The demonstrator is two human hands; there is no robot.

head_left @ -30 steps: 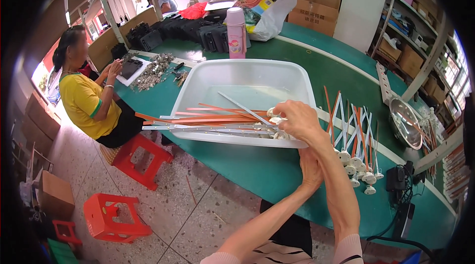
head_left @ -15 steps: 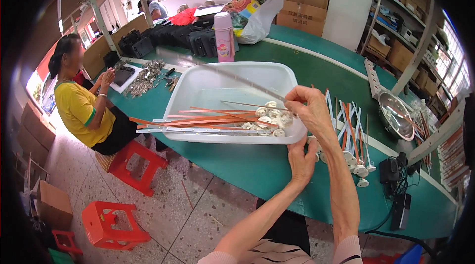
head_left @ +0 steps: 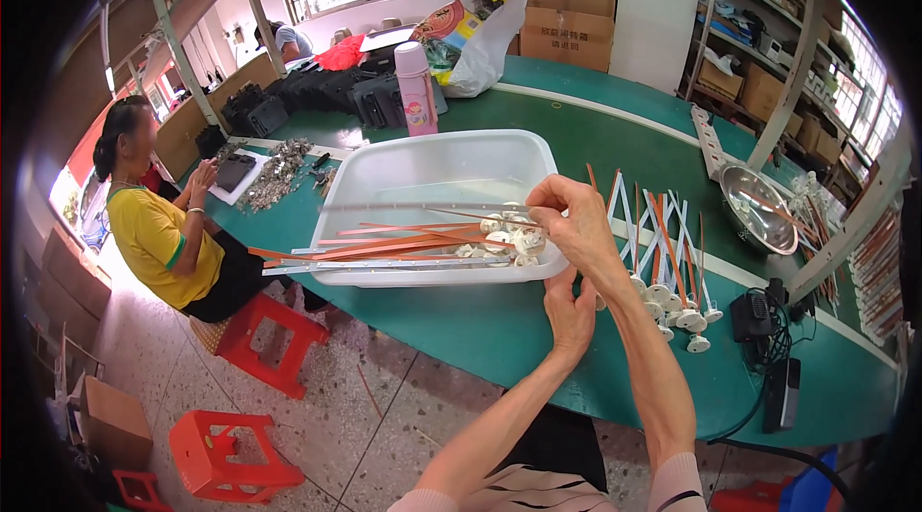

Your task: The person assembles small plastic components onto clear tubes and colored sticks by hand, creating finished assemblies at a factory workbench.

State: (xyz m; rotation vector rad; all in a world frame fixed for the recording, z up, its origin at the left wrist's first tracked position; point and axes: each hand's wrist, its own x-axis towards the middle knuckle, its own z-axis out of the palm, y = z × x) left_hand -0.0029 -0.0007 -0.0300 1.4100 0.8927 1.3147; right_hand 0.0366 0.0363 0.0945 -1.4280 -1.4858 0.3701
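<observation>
My right hand is closed on one end of a long thin strip. The strip stretches leftward, almost level, over a white plastic tub. In the tub, orange-brown strips and pale strips jut over the left rim, their white round ends bunched at the right. Below my right wrist, my left hand is beside the tub's near right corner, thumb and fingers apart, fingertips partly hidden. Right of it lie more strips with white disc ends.
A metal bowl and a black adapter with cables are at the right. A pink flask stands behind the tub. Left, a person in yellow works by a pile of small metal parts. Red stools stand on the floor.
My right hand has lowered, and the strip, which slanted up to the left, now runs nearly level over the tub. My left hand stays by the tub corner. The whole view has shifted slightly.
</observation>
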